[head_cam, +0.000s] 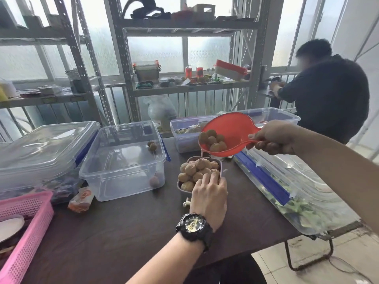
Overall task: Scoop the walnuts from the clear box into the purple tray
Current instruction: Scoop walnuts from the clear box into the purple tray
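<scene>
left hand (210, 196) fingers rest spread on wrinkled walnuts (196, 171) heaped in purple tray (219, 163); right hand (273, 140) fingers curl around glossy red plastic scoop (229, 132) of walnuts.

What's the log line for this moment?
right hand holds red scoop of walnuts | above heaped purple tray | left hand steadies tray

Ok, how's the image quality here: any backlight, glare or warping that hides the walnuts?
Head view: bright windows backlight the shelves; wide-angle warp bends the frame edges; glare streaks the lidded box. Walnuts in the red scoop and purple tray stay readable.
</scene>
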`<state>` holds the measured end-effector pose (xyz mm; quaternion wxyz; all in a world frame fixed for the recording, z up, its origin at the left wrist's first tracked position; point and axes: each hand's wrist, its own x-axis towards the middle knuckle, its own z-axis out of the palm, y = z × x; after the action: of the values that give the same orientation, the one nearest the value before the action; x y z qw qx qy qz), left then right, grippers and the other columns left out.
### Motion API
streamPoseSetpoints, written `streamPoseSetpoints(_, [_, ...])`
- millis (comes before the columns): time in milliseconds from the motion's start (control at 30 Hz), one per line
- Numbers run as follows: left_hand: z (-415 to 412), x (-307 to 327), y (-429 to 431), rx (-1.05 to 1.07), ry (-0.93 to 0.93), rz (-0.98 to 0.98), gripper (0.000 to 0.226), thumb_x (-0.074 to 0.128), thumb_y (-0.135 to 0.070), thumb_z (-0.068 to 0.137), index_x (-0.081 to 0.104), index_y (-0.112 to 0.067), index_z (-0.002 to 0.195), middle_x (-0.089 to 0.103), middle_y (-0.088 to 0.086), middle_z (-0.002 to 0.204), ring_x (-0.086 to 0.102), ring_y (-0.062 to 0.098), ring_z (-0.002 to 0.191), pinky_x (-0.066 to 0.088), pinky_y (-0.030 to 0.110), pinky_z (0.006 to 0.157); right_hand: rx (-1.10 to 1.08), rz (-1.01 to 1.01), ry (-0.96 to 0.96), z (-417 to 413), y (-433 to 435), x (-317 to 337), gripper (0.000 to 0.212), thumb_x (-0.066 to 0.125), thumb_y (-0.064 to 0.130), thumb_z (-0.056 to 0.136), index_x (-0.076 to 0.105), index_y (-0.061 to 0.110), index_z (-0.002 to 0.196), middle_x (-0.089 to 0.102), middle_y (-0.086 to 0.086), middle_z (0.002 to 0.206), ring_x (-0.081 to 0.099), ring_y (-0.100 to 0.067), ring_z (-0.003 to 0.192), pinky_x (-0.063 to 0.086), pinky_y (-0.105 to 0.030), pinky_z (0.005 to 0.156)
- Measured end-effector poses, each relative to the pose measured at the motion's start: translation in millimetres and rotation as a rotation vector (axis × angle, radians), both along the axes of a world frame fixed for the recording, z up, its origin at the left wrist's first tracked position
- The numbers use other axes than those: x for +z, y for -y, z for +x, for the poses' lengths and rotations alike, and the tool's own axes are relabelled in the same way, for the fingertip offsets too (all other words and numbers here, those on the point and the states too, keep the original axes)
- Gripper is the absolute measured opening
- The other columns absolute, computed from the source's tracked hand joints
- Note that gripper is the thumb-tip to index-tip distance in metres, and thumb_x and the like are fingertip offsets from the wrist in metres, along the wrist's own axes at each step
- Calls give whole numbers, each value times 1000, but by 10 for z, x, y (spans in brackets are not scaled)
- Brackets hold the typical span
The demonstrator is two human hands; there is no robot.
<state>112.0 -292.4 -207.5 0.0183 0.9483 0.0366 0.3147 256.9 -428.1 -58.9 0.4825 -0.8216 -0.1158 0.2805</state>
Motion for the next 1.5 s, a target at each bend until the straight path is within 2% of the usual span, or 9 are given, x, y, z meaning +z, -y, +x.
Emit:
streamPoseSetpoints(133, [-173,-29,-238,-131,114,1,14,68,-36,80,64,-23,85,61,-6,97,57,18,89,51,33,77,-46,-15,57,78,47,-31,34,49,19,99,65,-9,87,46,-1,42,30,-5,28,24,-14,26])
streamPoseSetpoints(367, [-464,-201,-991,-267,64,-135,26,44,-38,99,67,-28,93,60,-14,99,57,13,91,46,32,80,-58,-36,74,238,64,-165,35,50,20,99,66,-9,88,47,-1,41,30,-5,27,24,-13,26])
streamPoseSetpoints(500, [-428,-231,-1251,-297,53,-49,29,54,-46,96,72,-24,104,64,-10,105,60,12,97,46,26,82,-65,-40,88,335,71,-229,35,53,20,97,67,-10,86,49,-2,43,32,-6,29,25,-13,28])
streamPoseSetpoints(767, [-379,-333,-1182,-317,185,-5,39,61,-53,90,75,-17,92,67,-6,99,62,13,92,49,27,79,-57,-24,70,412,12,-268,34,57,18,95,68,-12,84,50,-6,47,35,-7,31,27,-13,27])
streamPoseSetpoints(1100, [-173,-286,-662,-146,232,-12,52,53,-66,89,63,-18,74,59,-6,84,55,17,79,47,29,75,-33,-34,102,389,-117,-265,31,56,16,96,66,-13,91,49,-6,47,36,-7,31,28,-14,27])
streamPoseSetpoints(1233, [-19,-199,-798,-247,415,-388,40,38,-53,99,61,-21,95,57,-8,101,54,15,97,44,31,84,-44,-39,109,443,-182,-279,31,57,17,95,66,-11,89,51,-6,46,38,-7,31,29,-14,28])
streamPoseSetpoints(1300, [169,-48,-934,-238,507,-649,51,25,-54,101,61,-18,109,57,-5,110,54,12,108,41,25,92,-48,-36,108,483,-216,-300,31,58,18,95,67,-10,87,51,-5,45,39,-7,32,30,-13,29])
streamPoseSetpoints(1400, [491,162,-1054,-277,424,-905,71,16,-69,94,56,-21,127,57,-8,126,48,-6,121,30,6,99,-45,-35,112,526,-289,-334,31,59,19,94,68,-8,83,52,-6,47,40,-8,33,31,-13,30])
streamPoseSetpoints(1500, [732,201,-1148,-358,276,-1192,93,19,-90,75,52,-28,136,53,-10,142,44,-4,133,30,11,101,-39,-62,149,552,-375,-358,31,58,19,95,66,-7,80,53,-7,47,39,-8,33,29,-14,29])
